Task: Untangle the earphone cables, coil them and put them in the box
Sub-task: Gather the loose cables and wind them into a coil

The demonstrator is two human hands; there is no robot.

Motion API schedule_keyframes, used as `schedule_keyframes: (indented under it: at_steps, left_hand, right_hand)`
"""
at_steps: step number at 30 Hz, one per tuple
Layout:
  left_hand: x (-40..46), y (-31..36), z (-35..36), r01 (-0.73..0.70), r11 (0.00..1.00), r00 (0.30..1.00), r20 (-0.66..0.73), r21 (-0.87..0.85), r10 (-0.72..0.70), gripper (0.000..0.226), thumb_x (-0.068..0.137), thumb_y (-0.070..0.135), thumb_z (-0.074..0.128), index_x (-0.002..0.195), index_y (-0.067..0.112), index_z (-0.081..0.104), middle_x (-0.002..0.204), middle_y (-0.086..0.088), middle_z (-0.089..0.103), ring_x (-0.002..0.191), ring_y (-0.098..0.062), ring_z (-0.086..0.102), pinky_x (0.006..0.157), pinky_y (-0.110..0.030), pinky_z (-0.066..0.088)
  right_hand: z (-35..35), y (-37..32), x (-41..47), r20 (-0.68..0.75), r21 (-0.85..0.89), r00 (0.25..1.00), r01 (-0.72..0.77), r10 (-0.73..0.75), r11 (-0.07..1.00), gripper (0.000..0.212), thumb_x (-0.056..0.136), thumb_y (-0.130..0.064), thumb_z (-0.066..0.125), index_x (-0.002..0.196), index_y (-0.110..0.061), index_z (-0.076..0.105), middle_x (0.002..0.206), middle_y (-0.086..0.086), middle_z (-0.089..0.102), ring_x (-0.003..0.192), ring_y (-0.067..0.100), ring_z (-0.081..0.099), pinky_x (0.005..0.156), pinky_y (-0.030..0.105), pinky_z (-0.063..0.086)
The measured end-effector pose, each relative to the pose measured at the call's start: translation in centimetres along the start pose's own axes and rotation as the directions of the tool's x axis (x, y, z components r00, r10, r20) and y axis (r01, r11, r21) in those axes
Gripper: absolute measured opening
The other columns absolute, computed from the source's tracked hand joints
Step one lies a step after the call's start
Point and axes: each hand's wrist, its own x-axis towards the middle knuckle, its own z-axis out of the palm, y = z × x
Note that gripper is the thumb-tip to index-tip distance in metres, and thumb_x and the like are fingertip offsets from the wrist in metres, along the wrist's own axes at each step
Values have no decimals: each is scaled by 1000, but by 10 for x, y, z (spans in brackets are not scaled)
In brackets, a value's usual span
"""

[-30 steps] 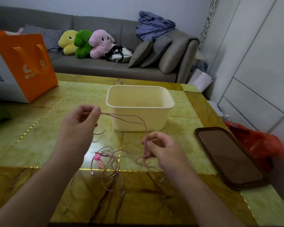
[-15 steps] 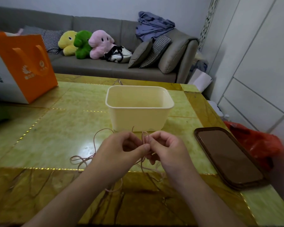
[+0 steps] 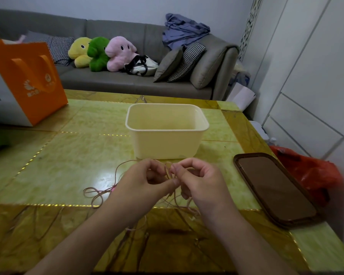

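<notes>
A thin pink earphone cable (image 3: 96, 193) lies in loose loops on the green marble table (image 3: 68, 155), partly hidden under my arms. My left hand (image 3: 145, 181) and my right hand (image 3: 197, 181) meet just in front of the cream plastic box (image 3: 167, 133). Both pinch strands of the cable between thumb and fingertips, close together. More cable hangs below my hands toward the table's front. The box stands open-topped, and nothing shows inside it.
An orange paper bag (image 3: 28, 80) stands at the back left of the table. A brown tray (image 3: 274, 187) lies at the right edge, with a red plastic bag (image 3: 316, 175) beyond it. A grey sofa (image 3: 127, 80) with plush toys is behind.
My left hand came down from the upper left to meet my right hand in front of the box. The cable loops shifted left on the table.
</notes>
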Motion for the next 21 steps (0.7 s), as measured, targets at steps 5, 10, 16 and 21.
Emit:
schedule_keyframes:
  at_steps: [5, 10, 16, 21]
  left_hand:
    - [-1, -2, 3, 2, 1000, 999, -49, -10, -2, 9, 96, 16, 73, 90, 12, 78, 77, -4, 80, 71, -15, 75, 69, -30, 57]
    - [0, 1, -5, -110, 991, 994, -16, 76, 111, 16, 94, 23, 76, 83, 12, 79, 59, -7, 51, 54, -12, 42, 51, -23, 34]
    - [0, 5, -19, -70, 994, 997, 34, 86, 67, 14, 90, 33, 81, 83, 22, 82, 67, -7, 53, 63, -17, 43, 62, -32, 33]
    - [2, 4, -25, -146, 932, 975, -113, 331, 192, 16, 89, 27, 78, 73, 30, 78, 66, -1, 67, 63, -13, 62, 61, -34, 47]
  right_hand:
    - [-4, -7, -2, 125, 141, 986, -129, 111, 982, 20, 103, -12, 64, 94, 2, 76, 49, -3, 29, 43, 11, 20, 45, 25, 17]
    - [-15, -17, 0, 118, 89, 991, -71, 61, 993, 16, 98, -4, 66, 91, -1, 80, 51, -2, 31, 47, 12, 19, 47, 27, 13]
    - [-47, -28, 7, -154, -355, 962, 161, -227, 921, 15, 90, -7, 82, 80, -18, 82, 54, -6, 45, 51, 10, 37, 51, 19, 36]
    - [-62, -30, 9, -228, -562, 915, 155, -332, 812, 16, 93, -15, 80, 80, -25, 77, 54, -7, 44, 50, 7, 42, 50, 23, 41]
